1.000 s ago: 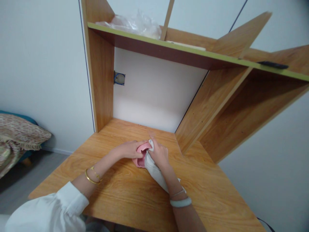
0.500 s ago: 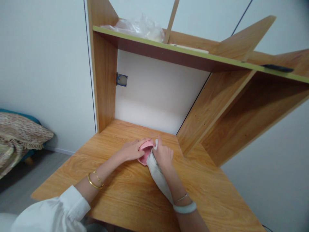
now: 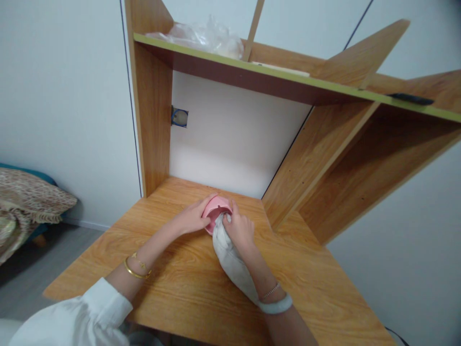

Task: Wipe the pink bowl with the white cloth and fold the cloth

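A pink bowl (image 3: 217, 203) is tipped on its side above the wooden desk, its hollow facing me. My left hand (image 3: 196, 216) grips the bowl's left side, thumb at the rim and fingers behind. At the bowl's right edge, my right hand (image 3: 240, 228) is closed on a pale grey-white cloth (image 3: 228, 254), with its index finger stretched along the outside of the rim. Part of the cloth reaches into the bowl's opening; the rest trails down beneath my right forearm.
The wooden desk top (image 3: 165, 288) spreads around my hands. Above it runs a shelf (image 3: 281, 77) holding a clear plastic bag (image 3: 205, 41) and a dark flat object (image 3: 410, 99). A wall box (image 3: 179, 117) sits at the back left. A patterned blanket (image 3: 32, 202) lies far left.
The bowl has turned so more of its outer wall shows on top, and it has moved slightly away from me. My right hand and the cloth have shifted further over its opening.
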`<move>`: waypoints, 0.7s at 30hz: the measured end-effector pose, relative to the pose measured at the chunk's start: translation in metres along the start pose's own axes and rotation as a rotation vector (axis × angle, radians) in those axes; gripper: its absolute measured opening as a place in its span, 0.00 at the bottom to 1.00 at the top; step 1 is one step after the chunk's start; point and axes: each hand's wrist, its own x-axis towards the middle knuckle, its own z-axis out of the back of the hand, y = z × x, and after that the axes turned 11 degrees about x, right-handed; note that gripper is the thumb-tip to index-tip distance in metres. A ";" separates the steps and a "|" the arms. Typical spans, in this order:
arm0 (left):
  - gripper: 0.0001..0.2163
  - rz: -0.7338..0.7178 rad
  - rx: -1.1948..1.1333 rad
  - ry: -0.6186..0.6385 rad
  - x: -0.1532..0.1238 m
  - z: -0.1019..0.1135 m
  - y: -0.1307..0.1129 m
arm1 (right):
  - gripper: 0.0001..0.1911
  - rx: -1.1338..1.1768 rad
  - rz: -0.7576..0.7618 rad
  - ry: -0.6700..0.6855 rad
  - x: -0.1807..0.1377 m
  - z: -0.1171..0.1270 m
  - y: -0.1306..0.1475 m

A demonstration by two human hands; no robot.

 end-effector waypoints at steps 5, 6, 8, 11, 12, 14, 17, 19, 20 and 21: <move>0.29 -0.020 0.159 0.055 0.012 0.020 -0.008 | 0.34 -0.066 -0.061 -0.036 -0.001 0.010 0.010; 0.29 -0.016 0.177 0.062 0.012 0.020 -0.008 | 0.34 -0.058 -0.072 -0.041 -0.001 0.010 0.010; 0.29 0.006 0.204 0.084 0.012 0.018 -0.010 | 0.35 -0.057 -0.079 -0.042 -0.002 0.009 0.007; 0.27 0.020 0.227 0.105 0.011 0.013 -0.011 | 0.35 -0.033 -0.078 -0.033 -0.003 0.004 0.001; 0.27 0.023 0.236 0.106 0.011 0.012 -0.013 | 0.35 0.001 -0.082 -0.026 -0.004 0.001 -0.002; 0.25 0.049 0.260 0.106 0.012 0.010 -0.015 | 0.36 0.096 -0.091 -0.008 -0.005 -0.003 -0.007; 0.24 0.110 0.278 0.104 0.013 0.008 -0.019 | 0.35 0.156 -0.079 -0.027 -0.006 -0.004 -0.010; 0.25 0.112 0.275 0.123 0.014 0.006 -0.020 | 0.34 0.083 -0.040 -0.059 -0.004 0.001 -0.009; 0.26 0.090 0.261 0.147 0.014 0.004 -0.020 | 0.34 0.027 -0.009 -0.059 -0.003 0.004 -0.007; 0.26 0.056 0.237 0.175 0.014 0.003 -0.019 | 0.34 -0.029 0.028 -0.045 -0.001 0.008 -0.006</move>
